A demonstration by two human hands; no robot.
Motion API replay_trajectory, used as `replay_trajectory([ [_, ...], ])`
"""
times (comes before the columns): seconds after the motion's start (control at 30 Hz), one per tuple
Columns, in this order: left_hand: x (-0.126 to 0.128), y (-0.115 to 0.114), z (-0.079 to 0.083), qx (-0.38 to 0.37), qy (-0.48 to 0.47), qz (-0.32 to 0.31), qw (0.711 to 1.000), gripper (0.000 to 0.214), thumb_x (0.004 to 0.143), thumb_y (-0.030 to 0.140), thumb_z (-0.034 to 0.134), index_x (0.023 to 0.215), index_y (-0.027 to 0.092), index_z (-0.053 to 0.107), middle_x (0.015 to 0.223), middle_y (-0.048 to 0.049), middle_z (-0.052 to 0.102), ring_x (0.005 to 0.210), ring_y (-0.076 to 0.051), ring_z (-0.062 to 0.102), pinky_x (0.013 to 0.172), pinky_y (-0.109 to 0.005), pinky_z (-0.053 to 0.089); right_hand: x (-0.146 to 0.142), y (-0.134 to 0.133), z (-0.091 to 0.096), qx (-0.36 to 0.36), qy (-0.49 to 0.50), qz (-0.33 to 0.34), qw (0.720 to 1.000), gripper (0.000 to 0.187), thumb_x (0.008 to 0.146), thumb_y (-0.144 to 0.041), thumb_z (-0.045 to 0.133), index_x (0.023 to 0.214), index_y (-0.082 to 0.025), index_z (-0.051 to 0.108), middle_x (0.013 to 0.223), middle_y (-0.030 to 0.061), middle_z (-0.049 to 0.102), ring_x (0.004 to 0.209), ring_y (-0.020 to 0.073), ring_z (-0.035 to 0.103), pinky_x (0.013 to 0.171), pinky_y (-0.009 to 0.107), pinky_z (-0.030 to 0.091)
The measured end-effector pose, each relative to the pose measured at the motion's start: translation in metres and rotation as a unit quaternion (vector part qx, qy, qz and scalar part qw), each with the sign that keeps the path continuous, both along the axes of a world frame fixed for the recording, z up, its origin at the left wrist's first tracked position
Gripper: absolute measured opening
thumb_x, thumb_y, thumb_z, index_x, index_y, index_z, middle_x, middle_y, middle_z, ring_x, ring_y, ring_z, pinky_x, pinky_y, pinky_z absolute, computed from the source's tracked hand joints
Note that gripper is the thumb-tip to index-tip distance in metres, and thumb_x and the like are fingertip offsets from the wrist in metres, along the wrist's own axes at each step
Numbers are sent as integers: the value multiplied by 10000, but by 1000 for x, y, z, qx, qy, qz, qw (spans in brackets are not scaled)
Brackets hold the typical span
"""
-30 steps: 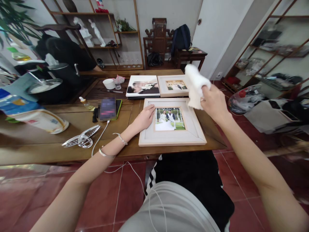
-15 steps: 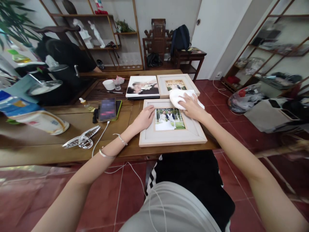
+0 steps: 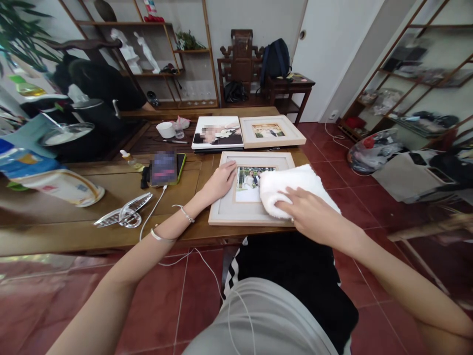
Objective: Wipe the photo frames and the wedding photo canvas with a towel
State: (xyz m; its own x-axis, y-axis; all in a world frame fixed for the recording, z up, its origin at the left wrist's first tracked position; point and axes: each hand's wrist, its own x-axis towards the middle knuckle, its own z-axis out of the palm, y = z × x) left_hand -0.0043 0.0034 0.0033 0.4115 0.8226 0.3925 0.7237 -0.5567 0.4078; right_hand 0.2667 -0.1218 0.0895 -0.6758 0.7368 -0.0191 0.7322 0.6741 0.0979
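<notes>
A pale wooden picture frame [image 3: 231, 213] with a wedding photo lies flat near the table's front edge. My left hand [image 3: 220, 181] rests flat on the frame's left side, fingers stretched out, touching the photo's edge. My right hand [image 3: 309, 214] presses a white cloth [image 3: 286, 184] down on the frame's right half, covering part of the photo. Behind it lie a second framed photo [image 3: 271, 131] and a dark photo print [image 3: 217, 133].
A phone [image 3: 164, 167] on a white cable, a small bottle [image 3: 127, 158], a white cup [image 3: 166, 129] and a shiny metal piece [image 3: 123, 212] lie on the wooden table [image 3: 92, 231] to the left. Shelves and a carved chair stand behind; bags sit on the red tile floor right.
My right hand brought the white cloth down from the air onto the frame's top right, then slid it toward me over the photo's right half. My left hand stayed put.
</notes>
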Motion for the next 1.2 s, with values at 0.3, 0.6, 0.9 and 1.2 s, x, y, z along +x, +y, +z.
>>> replay_trajectory([
  [0.3, 0, -2, 4, 0, 20, -15, 1000, 395, 991, 240, 376, 1268, 70, 600, 1386, -195, 567, 1310, -278, 530, 1157, -450, 385, -12, 26, -21, 22, 43, -40, 998, 566, 791, -57, 476, 1340, -162, 564, 1443, 194, 523, 1392, 379, 419, 1117, 560, 346],
  [0.6, 0, 0, -1, 5, 23, -7, 1000, 395, 987, 252, 382, 1266, 81, 604, 1383, -183, 575, 1317, -277, 524, 1149, -448, 396, -4, 138, -33, 105, 69, -88, 988, 582, 805, -37, 442, 1374, -129, 516, 1469, 173, 507, 1418, 377, 344, 1099, 601, 301],
  [0.9, 3, -2, 1, 17, 0, 0, 1000, 393, 981, 230, 381, 1254, 80, 619, 1374, -180, 590, 1308, -274, 538, 1145, -453, 402, -4, 65, -23, 51, -3, -13, 999, 575, 787, -15, 434, 1330, -144, 567, 1486, 167, 491, 1381, 402, 394, 1082, 609, 326],
  [1.2, 1, -3, 2, 4, 6, 0, 1000, 396, 985, 226, 393, 1281, 64, 599, 1397, -187, 566, 1328, -270, 516, 1164, -433, 380, -12, -38, -9, -29, 32, 12, 999, 600, 729, -44, 531, 1307, -187, 609, 1481, 191, 491, 1374, 431, 428, 1074, 631, 388],
])
